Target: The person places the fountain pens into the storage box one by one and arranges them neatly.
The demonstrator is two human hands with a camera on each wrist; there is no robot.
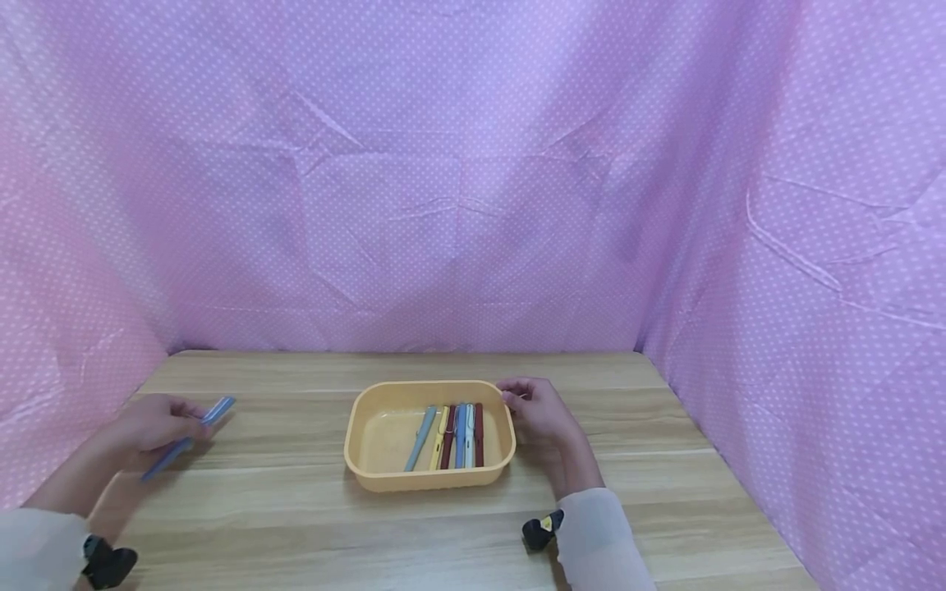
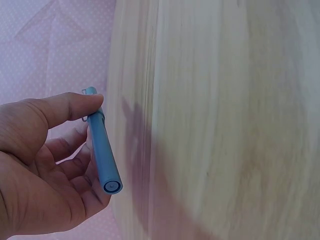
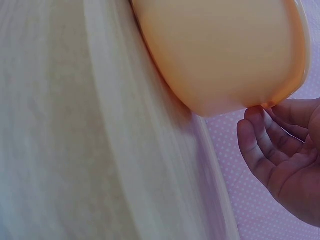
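My left hand (image 1: 157, 428) holds a blue pen (image 1: 219, 409) over the left side of the table. In the left wrist view the thumb presses on the pen (image 2: 106, 160) near its clip, with the fingers curled behind it; its round end faces the camera. A yellow plastic tray (image 1: 392, 482) stands at the middle of the table. Several pens (image 1: 460, 439) lie side by side in its right half, and a grey-blue pen (image 1: 420, 439) lies slanted left of them. My right hand (image 1: 543, 410) pinches the tray's far right corner at the rim between thumb and fingers.
The wood-grain table (image 1: 296, 525) is enclosed at the back and sides by pink-purple dotted cloth (image 1: 443, 246). Black wrist devices show on the left sleeve (image 1: 37, 546) and right sleeve (image 1: 602, 533).
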